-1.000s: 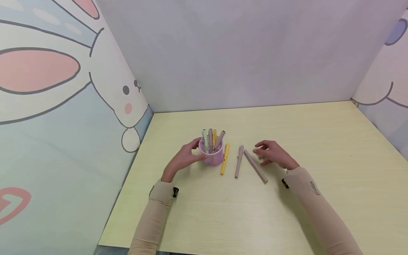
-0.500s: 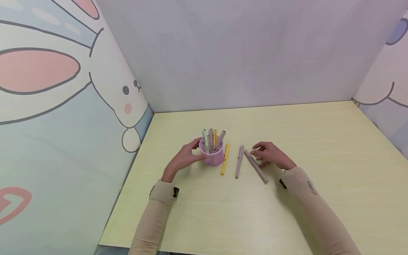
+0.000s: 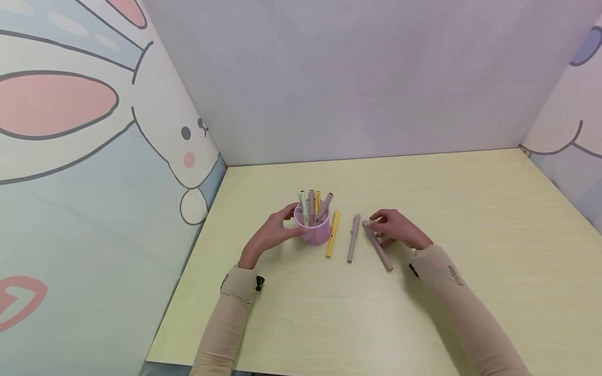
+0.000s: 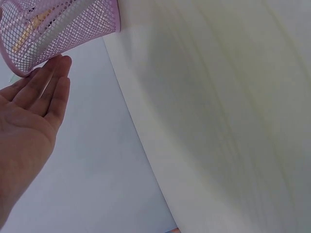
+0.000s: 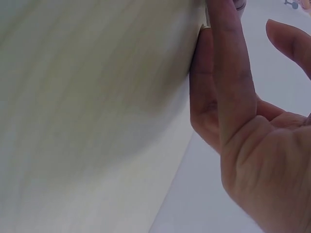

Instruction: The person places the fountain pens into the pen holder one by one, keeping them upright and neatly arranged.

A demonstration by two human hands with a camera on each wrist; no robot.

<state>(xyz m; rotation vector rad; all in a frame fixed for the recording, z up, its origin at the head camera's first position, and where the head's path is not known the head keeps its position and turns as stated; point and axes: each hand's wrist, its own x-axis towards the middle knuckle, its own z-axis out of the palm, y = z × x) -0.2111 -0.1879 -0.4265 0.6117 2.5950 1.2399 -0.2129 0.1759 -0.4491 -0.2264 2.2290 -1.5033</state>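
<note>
A purple mesh cup [image 3: 317, 235] stands upright on the table, holding several pens: light green, mauve and yellow. My left hand [image 3: 270, 233] holds the cup between thumb and fingers; the left wrist view shows straight-ish fingertips against the mesh [image 4: 92, 24]. Right of the cup lie a yellow pen [image 3: 333, 235], a mauve pen [image 3: 354, 239] and a slanted mauve pen [image 3: 380, 249]. My right hand [image 3: 398, 228] touches the far part of the slanted pen. In the right wrist view, the thumb stands apart from the other fingers [image 5: 234, 73], whose tips are cut off.
The pale wooden table [image 3: 301, 313] meets a plain grey wall [image 3: 352, 78] behind. On the left is a wall [image 3: 94, 235] printed with a cartoon rabbit, and another printed wall [image 3: 564, 141] stands at the right.
My right hand has moved left onto the slanted mauve pen, whose far end has shifted slightly right and near end slightly left. The left hand and cup remain nearly still.
</note>
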